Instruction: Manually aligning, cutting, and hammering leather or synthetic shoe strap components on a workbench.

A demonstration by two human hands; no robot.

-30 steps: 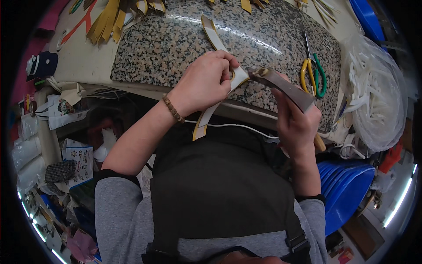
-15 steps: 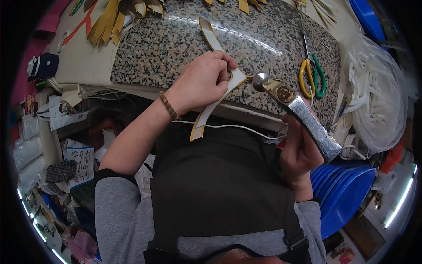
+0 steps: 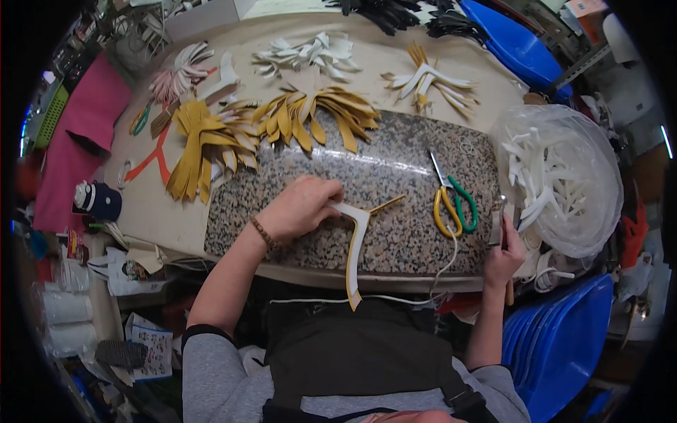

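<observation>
My left hand [image 3: 300, 206] is closed, pinching one arm of a Y-shaped sandal strap [image 3: 358, 243], white on top with mustard-yellow edges. The strap's other arm hangs over the near edge of the speckled stone slab [image 3: 282, 243]. Its thin yellow toe piece [image 3: 388, 204] points away to the right. Held in my right hand [image 3: 505, 259] at the slab's right end is a hammer [image 3: 496, 224], its metal head upright and apart from the strap. Between the hands lie scissors [image 3: 451, 208] with one yellow and one green handle.
Mustard straps [image 3: 310, 116] lie in bunches along the slab's far side, with white straps [image 3: 310, 55] behind them. A clear plastic bag [image 3: 599, 211] of white pieces stands at the right, above stacked blue trays [image 3: 564, 338]. A white cord [image 3: 395, 299] runs along the table's near edge.
The hammer has moved right, away from the strap's toe piece. My left hand now grips an arm of the strap, which has turned. The view takes in more of the table.
</observation>
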